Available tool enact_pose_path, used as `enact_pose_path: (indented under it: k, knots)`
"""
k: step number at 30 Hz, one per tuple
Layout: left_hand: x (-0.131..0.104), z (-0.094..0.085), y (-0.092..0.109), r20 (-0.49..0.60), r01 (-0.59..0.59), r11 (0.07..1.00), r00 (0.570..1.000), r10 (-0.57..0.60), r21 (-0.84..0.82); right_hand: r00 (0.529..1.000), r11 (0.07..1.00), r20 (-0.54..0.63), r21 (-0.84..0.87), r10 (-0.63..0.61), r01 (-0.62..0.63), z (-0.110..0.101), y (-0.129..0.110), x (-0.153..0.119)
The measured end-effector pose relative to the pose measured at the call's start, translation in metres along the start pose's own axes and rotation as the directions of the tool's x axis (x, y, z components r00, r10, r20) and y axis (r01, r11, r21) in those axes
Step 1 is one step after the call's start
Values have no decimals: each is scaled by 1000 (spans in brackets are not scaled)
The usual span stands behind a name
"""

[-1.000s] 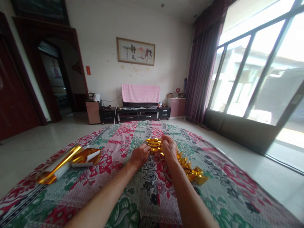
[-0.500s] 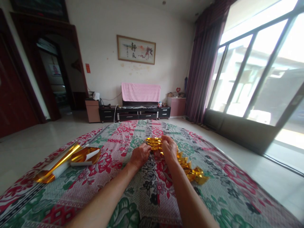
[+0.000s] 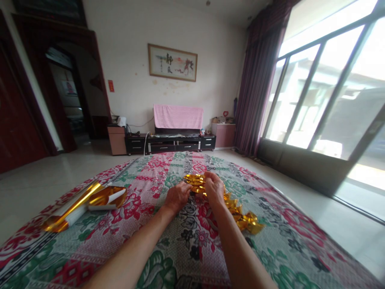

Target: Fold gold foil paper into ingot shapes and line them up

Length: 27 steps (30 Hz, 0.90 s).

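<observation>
A chain of shiny gold foil [image 3: 197, 182] lies on the flowered cloth [image 3: 168, 253], its folded rows between my hands and a crinkled tail running down to the right. My left hand [image 3: 179, 196] is closed on the left end of the rows. Fingers pinched together, my right hand [image 3: 214, 186] grips the foil on the right side; the hand and forearm hide part of it. At the left of the cloth rest a roll of gold foil with white backing [image 3: 73, 208] and a curled gold piece [image 3: 106, 198].
Beyond the cloth's far edge stands a low black cabinet [image 3: 164, 147] with a pink cloth [image 3: 178, 116] draped over something on it. Tall windows [image 3: 315, 96] and a purple curtain [image 3: 255, 84] are on the right, a dark doorway on the left.
</observation>
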<state>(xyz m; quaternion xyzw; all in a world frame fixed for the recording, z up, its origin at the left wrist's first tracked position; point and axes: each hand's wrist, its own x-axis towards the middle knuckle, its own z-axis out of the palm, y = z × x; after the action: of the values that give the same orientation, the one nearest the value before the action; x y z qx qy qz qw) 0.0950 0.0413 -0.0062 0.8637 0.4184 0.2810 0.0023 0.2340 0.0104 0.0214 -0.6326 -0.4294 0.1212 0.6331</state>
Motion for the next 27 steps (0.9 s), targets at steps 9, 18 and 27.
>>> enact_pose_path:
  k: [9,18,27]
  knots:
    - [3,-3,-12,-147,-220,957,970,194,-188,993,987,114,-154,-20,38,-1,-4,-1]
    - [1,-6,-25,-306,-267,945,930,201,-191,968,947,242,-293,-59,131,6,1,-7]
    - [3,-8,-23,-397,-294,939,894,206,-176,953,907,294,-378,-72,185,7,-3,-7]
